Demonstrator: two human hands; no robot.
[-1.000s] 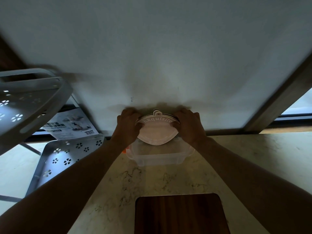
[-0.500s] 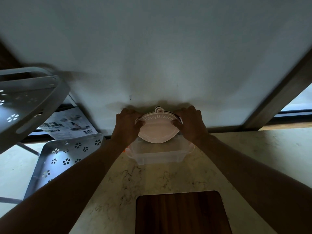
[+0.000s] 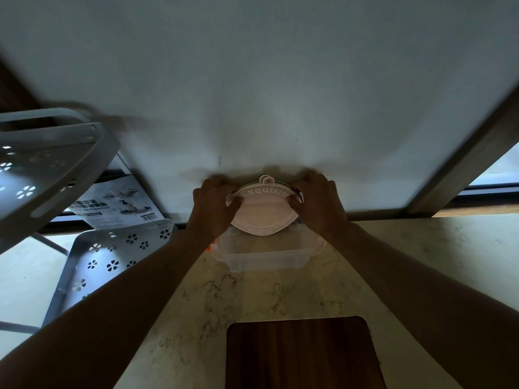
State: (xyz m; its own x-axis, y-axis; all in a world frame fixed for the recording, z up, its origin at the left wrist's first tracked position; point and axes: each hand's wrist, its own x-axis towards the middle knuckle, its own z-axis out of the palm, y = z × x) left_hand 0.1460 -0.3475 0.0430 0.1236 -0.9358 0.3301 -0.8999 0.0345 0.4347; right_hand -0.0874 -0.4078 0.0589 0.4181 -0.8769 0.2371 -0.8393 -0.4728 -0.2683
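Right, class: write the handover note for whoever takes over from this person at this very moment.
Left hand grips the left edge of the pink Exquisite pack; right hand grips its right edge.
The pack is held close to the wall, above the clear tub on the marble counter. A wooden board lies nearer the person.
Done: pack up in both hands.
Left: probably opening it or setting it into the tub; I cannot tell which.

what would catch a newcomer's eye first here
A pale pink round pack marked Exquisite, gripped by the left hand and right hand at centre, in front of the white wall. Below it a clear plastic tub sits on the marble counter; a dark wooden board lies at the bottom edge, a grey flower-punched rack at left.
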